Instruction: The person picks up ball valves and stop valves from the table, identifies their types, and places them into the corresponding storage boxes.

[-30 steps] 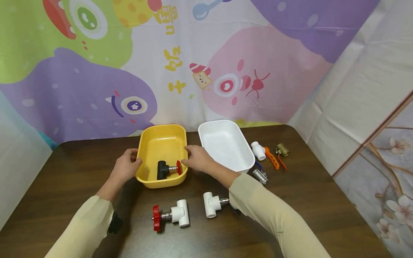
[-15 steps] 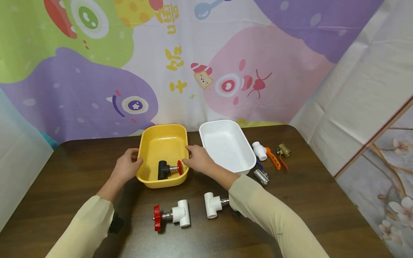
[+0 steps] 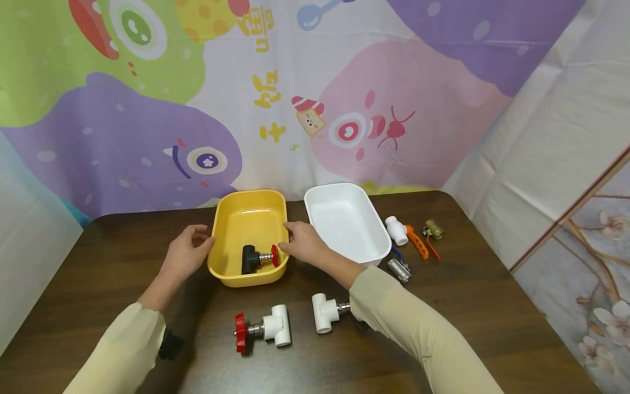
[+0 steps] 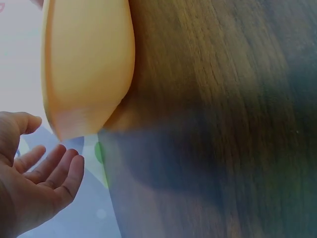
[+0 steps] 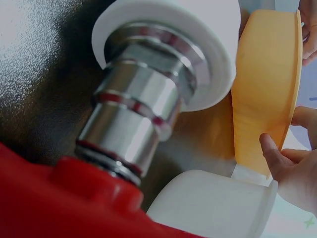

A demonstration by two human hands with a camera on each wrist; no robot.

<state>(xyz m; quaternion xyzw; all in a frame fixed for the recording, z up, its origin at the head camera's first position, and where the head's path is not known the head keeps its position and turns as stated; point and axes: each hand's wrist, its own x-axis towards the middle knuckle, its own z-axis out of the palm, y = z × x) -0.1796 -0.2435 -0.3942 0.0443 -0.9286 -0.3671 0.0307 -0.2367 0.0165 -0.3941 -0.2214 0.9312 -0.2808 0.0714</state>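
A yellow tray [image 3: 246, 225] stands near the back of the table, with a black tee-shaped valve [image 3: 250, 259] with a red handwheel lying inside it. My right hand [image 3: 306, 242] pinches the tray's right rim, fingers and thumb on either side of the wall. Beside the left rim, my left hand [image 3: 186, 250] has its fingers loosely spread; the left wrist view shows a gap between those fingers [image 4: 73, 176] and the tray wall [image 4: 89, 64]. Closer to the person lie a white valve with a red handwheel [image 3: 276, 326] and another white valve [image 3: 325, 313], partly hidden under the right sleeve.
A white tray [image 3: 344, 219] stands just right of the yellow one. Right of it are a white ball valve with an orange handle [image 3: 396, 231], a brass valve with a red lever [image 3: 434, 229] and a silver valve [image 3: 398, 270]. A patterned cloth hangs behind the table.
My left hand has come off the yellow tray's left rim, drawing slightly left. The right hand keeps its place on the right rim, and the trays and valves stay put.
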